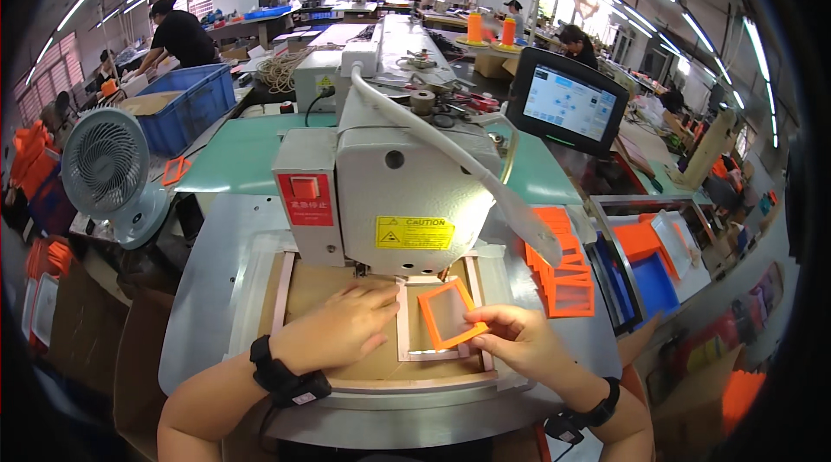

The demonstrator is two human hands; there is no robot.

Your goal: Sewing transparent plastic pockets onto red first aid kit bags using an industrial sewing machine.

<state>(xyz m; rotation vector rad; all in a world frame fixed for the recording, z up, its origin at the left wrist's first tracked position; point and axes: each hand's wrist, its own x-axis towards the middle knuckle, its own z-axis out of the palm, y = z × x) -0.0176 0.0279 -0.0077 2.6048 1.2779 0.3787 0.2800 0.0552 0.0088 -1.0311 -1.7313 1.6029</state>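
My left hand [346, 332] rests with fingers stretched out on the brown template board [328, 286], left of an inner pale rectangular strip frame [402, 332], just below the sewing machine head [398, 185]. My right hand [511, 336] pinches the right side of an orange-bordered rectangle with a mesh or translucent centre [430, 328], holding it tilted over the inner frame. More such orange pieces [567, 289] lie in an overlapping pile on the metal machine bed at the right.
A white fan [108, 168] and blue crate [186, 116] stand at the left. A touchscreen [567, 103] is mounted right of the machine. Trays with orange and blue pieces [649, 276] sit at the right. Co-workers [182, 38] work at benches behind.
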